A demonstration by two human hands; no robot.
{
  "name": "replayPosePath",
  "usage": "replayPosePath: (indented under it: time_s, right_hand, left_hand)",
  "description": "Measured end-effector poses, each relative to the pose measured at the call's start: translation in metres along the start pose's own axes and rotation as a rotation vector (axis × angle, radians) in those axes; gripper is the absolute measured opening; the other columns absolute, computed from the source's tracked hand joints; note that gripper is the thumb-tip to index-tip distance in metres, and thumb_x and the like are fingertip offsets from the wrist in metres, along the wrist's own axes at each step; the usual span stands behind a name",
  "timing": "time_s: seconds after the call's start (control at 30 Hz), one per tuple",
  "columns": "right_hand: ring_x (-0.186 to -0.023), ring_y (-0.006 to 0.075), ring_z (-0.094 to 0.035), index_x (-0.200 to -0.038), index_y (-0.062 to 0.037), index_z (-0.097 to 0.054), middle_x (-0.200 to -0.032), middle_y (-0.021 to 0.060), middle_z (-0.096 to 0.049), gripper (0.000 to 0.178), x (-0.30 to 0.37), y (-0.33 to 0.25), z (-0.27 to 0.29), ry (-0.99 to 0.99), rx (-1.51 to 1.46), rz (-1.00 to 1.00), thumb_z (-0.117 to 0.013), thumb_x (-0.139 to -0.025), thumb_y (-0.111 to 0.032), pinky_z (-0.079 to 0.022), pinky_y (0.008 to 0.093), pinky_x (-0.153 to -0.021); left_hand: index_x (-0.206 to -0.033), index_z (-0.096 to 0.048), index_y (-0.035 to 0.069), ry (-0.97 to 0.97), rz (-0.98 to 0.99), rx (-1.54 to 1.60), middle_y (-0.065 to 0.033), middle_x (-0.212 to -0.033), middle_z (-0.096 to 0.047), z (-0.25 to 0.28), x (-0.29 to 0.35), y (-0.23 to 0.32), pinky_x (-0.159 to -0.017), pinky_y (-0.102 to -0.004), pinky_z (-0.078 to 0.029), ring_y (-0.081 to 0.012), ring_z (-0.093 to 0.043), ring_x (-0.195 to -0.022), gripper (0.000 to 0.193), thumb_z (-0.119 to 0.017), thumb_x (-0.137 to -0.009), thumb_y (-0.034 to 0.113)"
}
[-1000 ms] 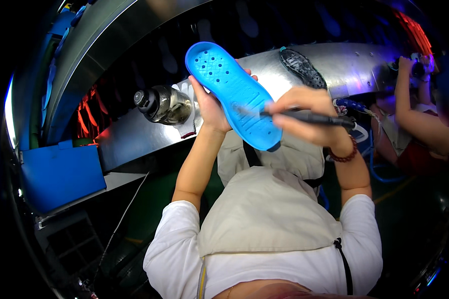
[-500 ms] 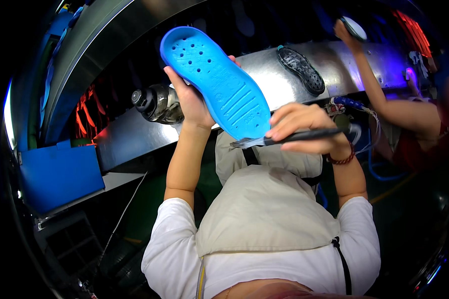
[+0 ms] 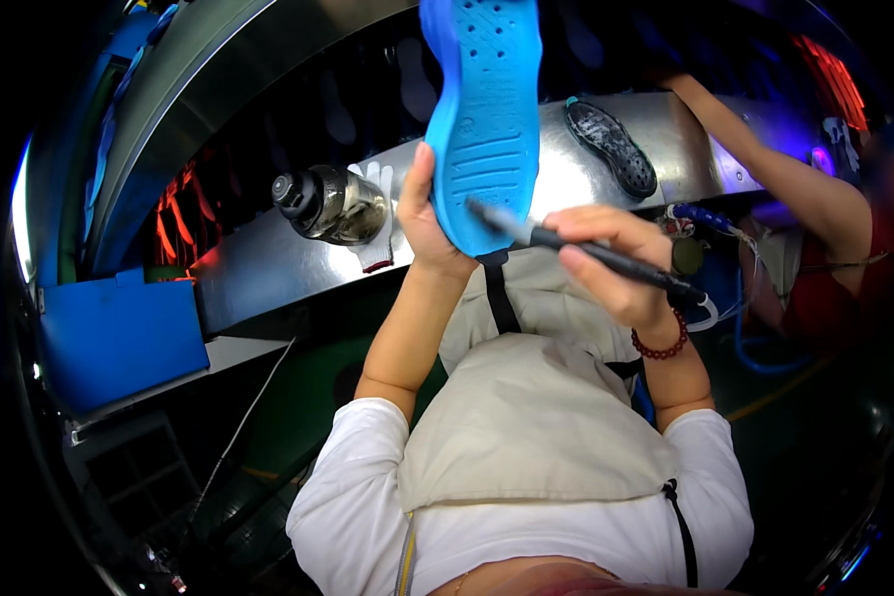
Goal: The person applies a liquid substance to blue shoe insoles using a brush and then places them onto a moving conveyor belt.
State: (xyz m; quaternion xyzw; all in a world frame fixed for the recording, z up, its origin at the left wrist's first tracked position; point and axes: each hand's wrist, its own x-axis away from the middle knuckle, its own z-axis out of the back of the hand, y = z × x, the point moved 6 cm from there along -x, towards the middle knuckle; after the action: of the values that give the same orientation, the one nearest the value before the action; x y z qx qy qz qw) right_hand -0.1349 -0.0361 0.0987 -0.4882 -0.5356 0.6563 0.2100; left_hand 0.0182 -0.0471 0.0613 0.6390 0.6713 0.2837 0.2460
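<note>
A blue foam shoe sole [image 3: 489, 129] stands nearly upright in front of me, its holes and ridged underside facing me and its top end cut off by the frame. My left hand [image 3: 432, 223] grips its lower end, thumb along the left edge. In my right hand [image 3: 628, 236] is a black-handled brush [image 3: 538, 236], closed in between thumb and fingers. The motion-blurred bristles lie over the lower part of the sole; whether they touch it I cannot tell. A pale tube [image 3: 706, 316] shows at the back end of the handle.
On the metal ledge [image 3: 258, 273] are a dark-lidded bottle [image 3: 333, 207], a white glove [image 3: 379, 243] and a black shoe sole [image 3: 611, 147]. Several soles lie in the dark strip behind. A co-worker's arm [image 3: 765, 164] reaches in from the right. A blue panel [image 3: 119, 343] stands left.
The sole has swung more upright and moved up and right, with my left hand now at its lower end. The brush has shifted from its bottom edge onto its face. The co-worker's hand has moved.
</note>
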Motion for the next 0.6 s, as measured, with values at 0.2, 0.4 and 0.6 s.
replayPosePath:
  time_s: [0.2, 0.4, 0.6]
  right_hand:
    - [-0.085, 0.0273, -0.061, -0.085, 0.0038, -0.060, -0.087, 0.0190, -0.062, 0.020, -0.003, -0.020, -0.016, -0.199, 0.093, 0.161, -0.063, -0.065, 0.005, -0.047, 0.0335, -0.079]
    - [-0.081, 0.0219, -0.062, -0.082, 0.0015, -0.062, -0.085, 0.0141, -0.063, 0.014, -0.025, -0.027, 0.005, -0.243, 0.155, 0.189, -0.064, -0.068, 0.003, -0.049, 0.0289, -0.073]
    - [-0.082, 0.0257, -0.062, -0.079, 0.0009, -0.061, -0.082, 0.0149, -0.063, 0.016, -0.020, -0.025, -0.006, -0.340, 0.230, 0.231, -0.066, -0.064, 0.002, -0.050, 0.0331, -0.073]
  left_hand:
    - [-0.128, -0.034, 0.001, -0.138, -0.001, 0.245, -0.0216, -0.121, -0.044, -0.012, -0.006, 0.007, -0.089, -0.0512, -0.039, -0.0371, -0.050, -0.104, 0.065, -0.029, -0.084, 0.049]
    - [-0.128, -0.033, 0.000, -0.060, 0.005, 0.025, -0.0224, -0.120, -0.045, -0.003, -0.011, 0.010, -0.088, -0.0511, -0.039, -0.0377, -0.050, -0.104, 0.067, -0.031, -0.083, 0.050]
    - [-0.126, -0.035, 0.000, -0.070, 0.107, 0.049, -0.0218, -0.122, -0.044, -0.003, -0.017, 0.015, -0.092, -0.0543, -0.034, -0.0380, -0.047, -0.107, 0.063, -0.031, -0.085, 0.047]
